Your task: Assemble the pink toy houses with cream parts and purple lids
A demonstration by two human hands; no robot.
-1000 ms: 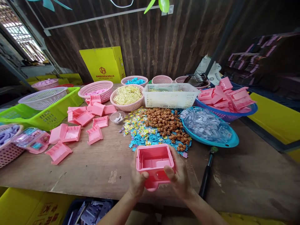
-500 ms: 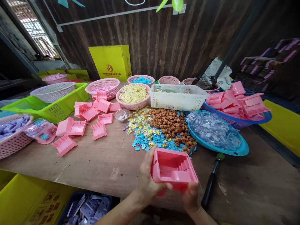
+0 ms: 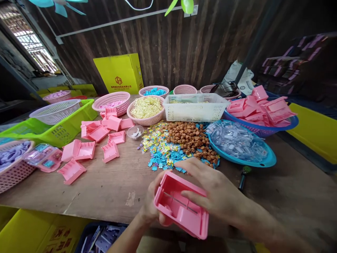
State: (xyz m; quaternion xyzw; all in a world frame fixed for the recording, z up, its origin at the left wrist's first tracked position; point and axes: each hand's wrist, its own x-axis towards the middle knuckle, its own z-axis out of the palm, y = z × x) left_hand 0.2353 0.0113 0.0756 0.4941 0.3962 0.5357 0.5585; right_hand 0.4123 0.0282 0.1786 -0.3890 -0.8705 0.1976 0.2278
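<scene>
The pink box (image 3: 185,219) is held in mid-air over the near edge of the table (image 3: 110,196), open side up and tilted, with a thin metal rod seen across its inside. Its left end is gripped by the left hand (image 3: 153,198), fingers wrapped round it. The right hand (image 3: 218,188) is kept loosely open, fingers spread over the far side of the opening; whether the box is touched by it can't really be told from here.

Just beyond the hands, the table is covered by blue pieces (image 3: 164,160), small multicoloured bits (image 3: 155,138) and a heap of knobbly brown pieces (image 3: 185,133) (popcorn chicken vibes, honestly). Off to the left of the left hand, pink open shells (image 3: 110,151) are scattered about. Beyond the right forearm, a green-tipped tool (image 3: 246,170) is partly hidden, and clear plastic parts (image 3: 234,140) are piled in a blue tray (image 3: 270,160).

Further out past the heap, pale yellow strands (image 3: 146,106) are held in a pink basket (image 3: 147,121), with a white crate (image 3: 195,113) set right beside it. Far right of the hands, more pink parts (image 3: 259,109) are stacked in a blue basket (image 3: 260,131).
</scene>
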